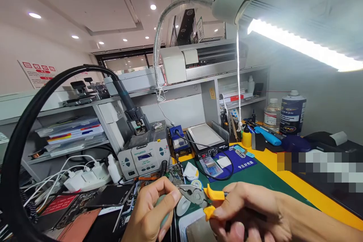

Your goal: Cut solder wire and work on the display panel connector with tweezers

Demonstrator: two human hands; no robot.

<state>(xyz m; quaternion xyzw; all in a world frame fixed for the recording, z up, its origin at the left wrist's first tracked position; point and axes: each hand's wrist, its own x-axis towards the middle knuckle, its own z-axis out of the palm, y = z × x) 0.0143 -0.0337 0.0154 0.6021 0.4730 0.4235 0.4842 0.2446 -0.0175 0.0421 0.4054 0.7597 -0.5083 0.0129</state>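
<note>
My right hand (244,211) is closed around the handles of a pair of pliers (195,196), which have yellow grips and grey metal jaws. The jaws point left and reach the fingertips of my left hand (154,211). That hand is closed, its fingers curled round a dull teal, rounded object (162,208) that is mostly hidden by them. Whatever lies between the plier tips is too small to make out. Just below the jaws is a white spool (183,205). A pale flat device (195,227) rests under my hands at the front edge.
Behind stand a hot-air station (144,160), a small blue unit (179,141) and a heating plate (208,136) with a looping black cable. Phone parts (109,195) and a white power strip (87,177) crowd the left. A black hose (31,109) arches there; a lamp (297,41) hangs right.
</note>
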